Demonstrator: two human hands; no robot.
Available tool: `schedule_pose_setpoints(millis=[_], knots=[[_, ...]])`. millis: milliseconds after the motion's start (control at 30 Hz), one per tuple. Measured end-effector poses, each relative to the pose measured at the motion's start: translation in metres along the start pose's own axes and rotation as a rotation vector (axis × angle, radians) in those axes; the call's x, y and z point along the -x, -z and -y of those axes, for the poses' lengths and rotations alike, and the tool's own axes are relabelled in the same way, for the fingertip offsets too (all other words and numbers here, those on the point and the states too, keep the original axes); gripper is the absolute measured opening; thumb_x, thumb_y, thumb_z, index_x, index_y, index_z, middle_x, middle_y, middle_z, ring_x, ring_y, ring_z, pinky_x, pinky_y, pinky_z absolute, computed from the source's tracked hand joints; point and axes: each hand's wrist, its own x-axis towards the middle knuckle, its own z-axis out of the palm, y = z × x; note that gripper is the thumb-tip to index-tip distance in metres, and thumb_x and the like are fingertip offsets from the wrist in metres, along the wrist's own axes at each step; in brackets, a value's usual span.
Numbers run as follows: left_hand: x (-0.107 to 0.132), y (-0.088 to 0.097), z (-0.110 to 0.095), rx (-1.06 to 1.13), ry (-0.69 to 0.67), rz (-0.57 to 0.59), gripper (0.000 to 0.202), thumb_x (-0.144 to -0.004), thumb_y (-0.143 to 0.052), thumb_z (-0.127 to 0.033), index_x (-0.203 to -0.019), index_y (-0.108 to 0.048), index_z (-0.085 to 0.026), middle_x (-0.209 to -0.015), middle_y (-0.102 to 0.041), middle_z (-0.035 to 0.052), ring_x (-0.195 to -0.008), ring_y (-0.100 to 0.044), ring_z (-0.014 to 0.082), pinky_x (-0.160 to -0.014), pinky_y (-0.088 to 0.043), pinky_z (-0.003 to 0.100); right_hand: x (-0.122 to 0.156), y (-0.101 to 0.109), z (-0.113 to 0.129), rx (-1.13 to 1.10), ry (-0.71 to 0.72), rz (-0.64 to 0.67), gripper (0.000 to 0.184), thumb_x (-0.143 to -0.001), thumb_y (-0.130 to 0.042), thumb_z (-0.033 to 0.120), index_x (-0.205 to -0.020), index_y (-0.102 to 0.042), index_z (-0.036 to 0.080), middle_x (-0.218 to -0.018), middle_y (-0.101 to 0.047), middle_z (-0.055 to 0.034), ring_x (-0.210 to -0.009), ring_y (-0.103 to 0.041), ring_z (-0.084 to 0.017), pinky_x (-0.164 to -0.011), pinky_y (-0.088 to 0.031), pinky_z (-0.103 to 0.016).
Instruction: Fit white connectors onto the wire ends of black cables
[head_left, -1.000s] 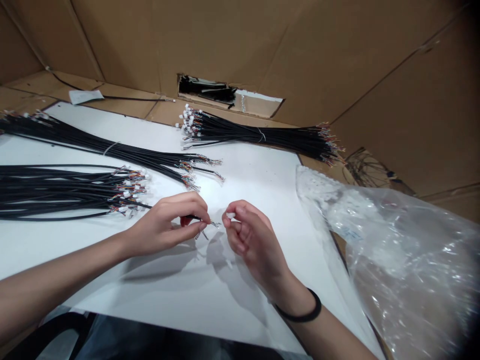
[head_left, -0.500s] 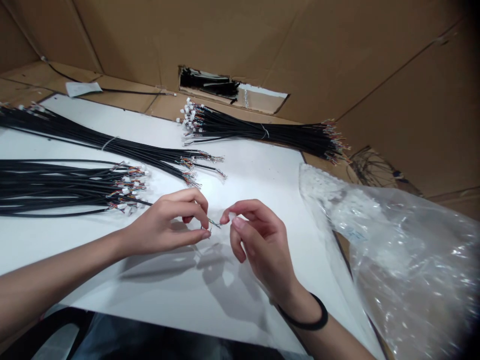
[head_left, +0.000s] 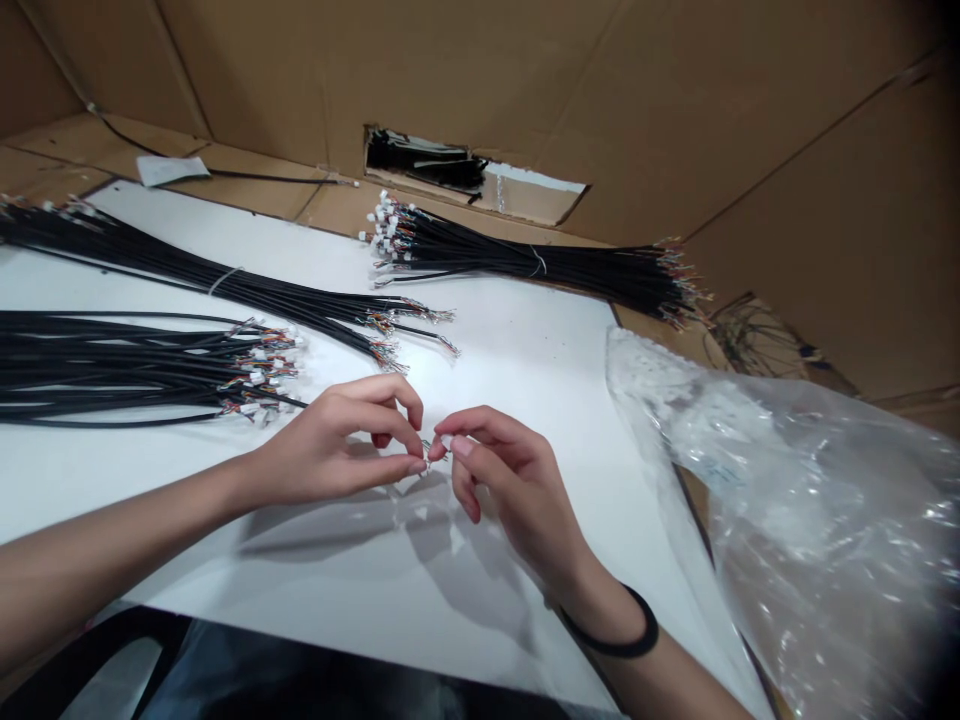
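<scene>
Thin coloured wires at the end of a cable (head_left: 427, 452) show between my two hands, above the white board. My left hand (head_left: 352, 440) pinches these wires between thumb and forefinger; the black cable behind it is mostly hidden by the hand. A small white connector (head_left: 448, 442) sits between the thumb and forefinger of my right hand (head_left: 510, 475), close against the wire tips. Whether any wire has entered the connector is too small to tell. Just left of my left hand lies a pile of black cables (head_left: 135, 370) with white connectors on their ends.
A tied bundle of black cables (head_left: 300, 300) with bare wire ends lies behind my hands. Another tied bundle (head_left: 525, 258) lies at the back. A clear plastic bag of white connectors (head_left: 750, 450) is on the right. Cardboard walls (head_left: 480, 70) surround the white board (head_left: 555, 390).
My right hand has moved left with the white connector, closing the gap to the wires in my left hand. The view has shifted slightly.
</scene>
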Motion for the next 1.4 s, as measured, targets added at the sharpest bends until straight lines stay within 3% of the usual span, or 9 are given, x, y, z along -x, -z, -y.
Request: schedule_pose_setpoints(millis=[267,367,600,767,933,1400], knots=[[-0.001,0.0002,-0.0036,0.162,0.179,-0.028,0.01,-0.082,-0.069,-0.021,-0.073,-0.071,-0.016,-0.089,-0.057,0.0033,-0.078,-0.058,0.0125,-0.065,-0.049,0.022,-0.0011,0.0047,-0.004,-0.056,-0.016,0.053,0.011,-0.08,-0.072,0.025,-0.087,-0.065,0.02,-0.084,-0.065,0.0005,-0.038,-0.046,-0.002,-0.036,-0.033,-0.017],[-0.0018,-0.0001,-0.0043,0.19,0.223,-0.033,0.011,-0.082,-0.069,-0.022,-0.072,-0.071,-0.016,-0.09,-0.057,0.0034,-0.077,-0.058,0.0123,-0.064,-0.049,0.022,-0.0022,0.0041,-0.0044,-0.041,-0.024,0.053,0.011,-0.078,-0.074,0.025,-0.083,-0.067,0.02,-0.08,-0.064,0.0008,-0.038,-0.045,-0.002,-0.034,-0.034,-0.016],[-0.0026,0.0003,-0.0027,0.185,0.223,-0.008,0.012,-0.081,-0.069,-0.022,-0.071,-0.071,-0.015,-0.09,-0.058,0.0038,-0.077,-0.059,0.0131,-0.065,-0.05,0.023,-0.0048,0.0028,-0.0061,-0.051,-0.012,0.044,0.009,-0.077,-0.075,0.027,-0.082,-0.071,0.02,-0.073,-0.064,0.0011,-0.037,-0.044,-0.002,-0.032,-0.034,-0.016],[-0.0019,0.0018,-0.003,0.189,0.25,0.013,0.011,-0.081,-0.069,-0.02,-0.071,-0.071,-0.015,-0.09,-0.057,0.0029,-0.077,-0.059,0.0116,-0.067,-0.049,0.022,-0.0054,0.0043,-0.0095,-0.034,0.004,0.077,0.011,-0.077,-0.075,0.027,-0.082,-0.072,0.018,-0.058,-0.059,0.0034,-0.036,-0.043,-0.003,-0.031,-0.034,-0.015],[-0.0017,0.0014,-0.0027,0.191,0.246,0.007,0.011,-0.08,-0.069,-0.02,-0.07,-0.071,-0.014,-0.089,-0.058,0.0027,-0.075,-0.059,0.0108,-0.067,-0.048,0.022,-0.005,0.0041,-0.01,-0.001,0.023,0.056,0.014,-0.075,-0.077,0.029,-0.084,-0.071,0.019,-0.067,-0.063,0.0013,-0.035,-0.044,-0.003,-0.03,-0.036,-0.015],[-0.0027,0.0002,-0.0032,0.194,0.252,0.01,0.014,-0.08,-0.069,-0.019,-0.068,-0.069,-0.012,-0.087,-0.057,0.003,-0.071,-0.058,0.0091,-0.063,-0.046,0.02,-0.0026,0.0047,-0.0095,0.094,-0.015,0.032,0.023,-0.07,-0.08,0.032,-0.08,-0.067,0.016,-0.047,-0.054,0.0055,-0.033,-0.041,-0.004,-0.03,-0.034,-0.015]])
